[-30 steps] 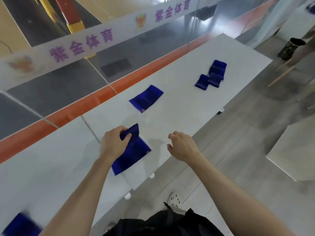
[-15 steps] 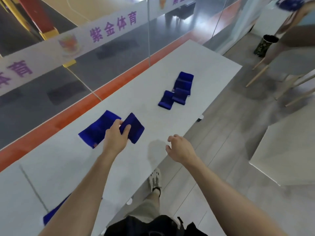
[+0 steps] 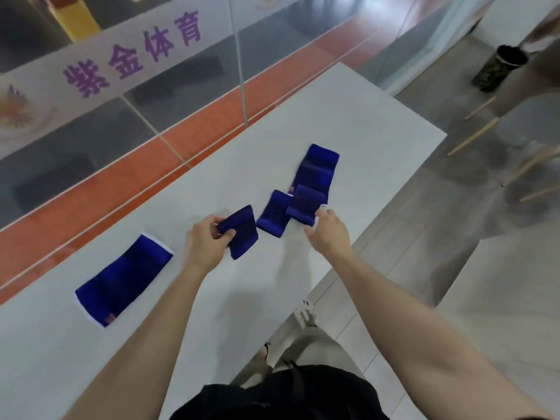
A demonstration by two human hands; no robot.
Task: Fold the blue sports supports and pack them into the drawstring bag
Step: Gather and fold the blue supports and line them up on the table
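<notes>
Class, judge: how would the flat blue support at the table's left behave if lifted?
The flat support is probably floppy: the folded support pinched in the left hand bends softly. Likely light: one pinch carries it. Flat, so unlikely to roll.

The folded support (image 3: pixel 241 231) is deep blue; the flat support (image 3: pixel 124 278) is blue with white edges. The table (image 3: pixel 348 131) is white.

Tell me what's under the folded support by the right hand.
The folded support lies on the near end of a longer support; how far that end runs beneath is covered.
</notes>
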